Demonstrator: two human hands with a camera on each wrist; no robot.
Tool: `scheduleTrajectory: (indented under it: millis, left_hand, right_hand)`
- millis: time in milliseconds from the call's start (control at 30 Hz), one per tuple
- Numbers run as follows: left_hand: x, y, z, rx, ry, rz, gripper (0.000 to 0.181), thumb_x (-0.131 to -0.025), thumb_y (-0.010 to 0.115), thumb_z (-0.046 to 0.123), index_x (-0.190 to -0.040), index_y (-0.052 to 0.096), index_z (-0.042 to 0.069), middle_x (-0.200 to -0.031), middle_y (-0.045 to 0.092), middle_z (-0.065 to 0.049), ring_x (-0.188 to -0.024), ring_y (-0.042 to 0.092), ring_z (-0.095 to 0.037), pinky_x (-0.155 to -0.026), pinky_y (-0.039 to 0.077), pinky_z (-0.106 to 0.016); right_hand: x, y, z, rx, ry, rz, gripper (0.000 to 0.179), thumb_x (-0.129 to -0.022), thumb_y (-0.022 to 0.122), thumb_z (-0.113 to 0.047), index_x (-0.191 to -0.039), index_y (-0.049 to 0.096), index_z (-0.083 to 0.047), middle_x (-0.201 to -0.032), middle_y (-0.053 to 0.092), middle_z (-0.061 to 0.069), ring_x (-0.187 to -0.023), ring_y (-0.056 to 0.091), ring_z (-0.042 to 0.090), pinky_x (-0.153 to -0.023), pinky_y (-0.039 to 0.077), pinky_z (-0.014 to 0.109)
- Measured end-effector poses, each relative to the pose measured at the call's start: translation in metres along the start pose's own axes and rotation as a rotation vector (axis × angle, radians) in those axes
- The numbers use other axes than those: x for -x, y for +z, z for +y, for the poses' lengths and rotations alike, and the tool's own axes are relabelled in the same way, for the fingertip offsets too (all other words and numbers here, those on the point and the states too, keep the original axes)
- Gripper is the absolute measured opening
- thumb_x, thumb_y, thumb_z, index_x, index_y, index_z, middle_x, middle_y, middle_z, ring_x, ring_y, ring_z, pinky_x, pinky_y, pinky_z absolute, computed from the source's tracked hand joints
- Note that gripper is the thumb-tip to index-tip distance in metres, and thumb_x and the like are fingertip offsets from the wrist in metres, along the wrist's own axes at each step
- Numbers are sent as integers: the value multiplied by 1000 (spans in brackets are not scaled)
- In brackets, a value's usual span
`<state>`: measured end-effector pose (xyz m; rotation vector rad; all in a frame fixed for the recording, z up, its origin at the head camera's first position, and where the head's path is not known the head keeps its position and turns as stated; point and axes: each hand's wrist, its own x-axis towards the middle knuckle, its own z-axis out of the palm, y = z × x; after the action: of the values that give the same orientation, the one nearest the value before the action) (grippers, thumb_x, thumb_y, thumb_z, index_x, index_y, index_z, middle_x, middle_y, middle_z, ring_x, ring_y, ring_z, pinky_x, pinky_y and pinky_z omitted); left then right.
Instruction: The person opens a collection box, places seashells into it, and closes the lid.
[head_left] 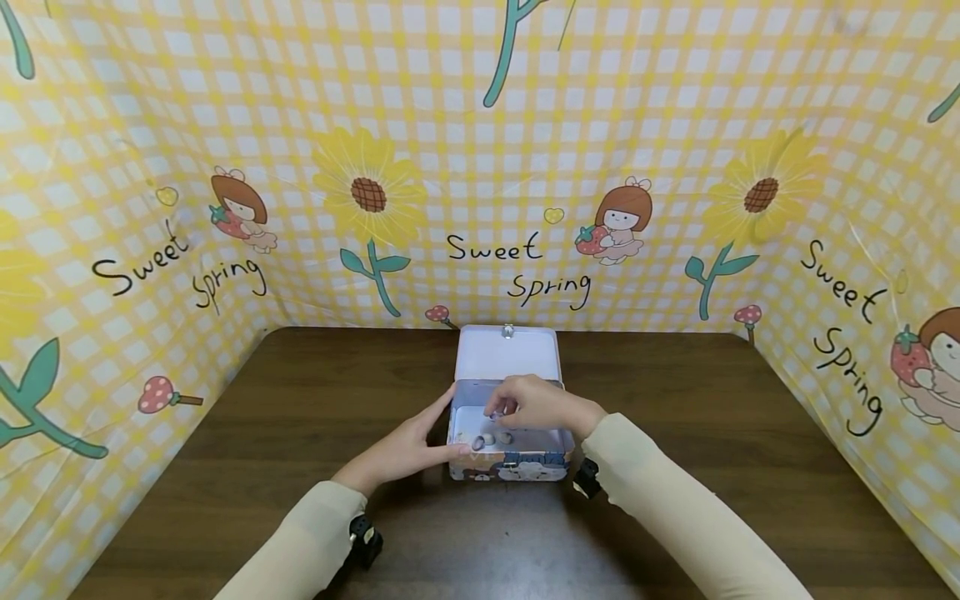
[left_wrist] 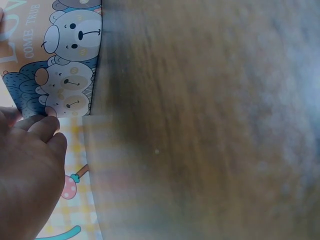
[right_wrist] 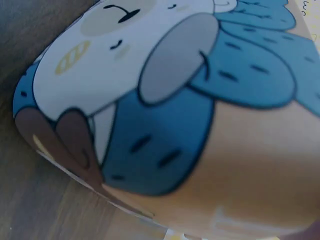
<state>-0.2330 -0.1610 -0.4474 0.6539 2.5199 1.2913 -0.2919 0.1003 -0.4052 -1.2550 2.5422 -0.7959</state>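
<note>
A small tin box (head_left: 467, 472) with cartoon bears on its outside stands on the table, its white-lined lid (head_left: 506, 354) raised at the back. My left hand (head_left: 405, 450) rests against the box's left side, fingers extended along the wall and thumb at the front left corner. My right hand (head_left: 536, 402) is over the inside of the box, fingers bent down, thumb and fingertips pinching a small round piece that they mostly hide. Several small pale round pieces (head_left: 489, 438) lie on the box floor near the front. The printed box wall (right_wrist: 175, 65) fills the right wrist view.
The box stands towards the back of a dark wooden table (head_left: 315, 392). A yellow checked cloth (head_left: 480, 167) with sunflowers and lettering hangs behind the table and along both sides. A metal clasp (head_left: 508, 331) sits on the lid's top edge.
</note>
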Motion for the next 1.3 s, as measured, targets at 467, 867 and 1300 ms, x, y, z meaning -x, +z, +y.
scheduleTrajectory:
  millis: [467, 867, 1300]
  left_hand:
    - [0, -1, 1, 4, 17, 7, 98, -93, 72, 43, -163, 5, 27, -166, 8, 1, -150, 13, -29, -113, 23, -62]
    - [0, 0, -1, -12, 11, 10, 100, -92, 72, 46, -163, 4, 28, -166, 9, 2, -150, 14, -28, -113, 23, -60]
    - [1, 1, 2, -20, 16, 26, 100, -91, 74, 44, -163, 6, 27, -166, 9, 0, -150, 13, -28, -114, 22, -60]
  right_hand:
    - [-2, -2, -3, 3, 36, 4, 19, -91, 69, -7, -110, 73, -5, -103, 67, 3, -89, 63, 12, -76, 53, 27]
    - [12, -14, -2, -5, 21, 39, 19, -94, 67, -9, -112, 73, -5, -108, 68, 5, -88, 63, 12, -78, 53, 28]
    - [41, -33, 12, -36, 31, 136, 15, -96, 68, -10, -110, 73, -10, -109, 69, 6, -89, 62, 12, -79, 54, 31]
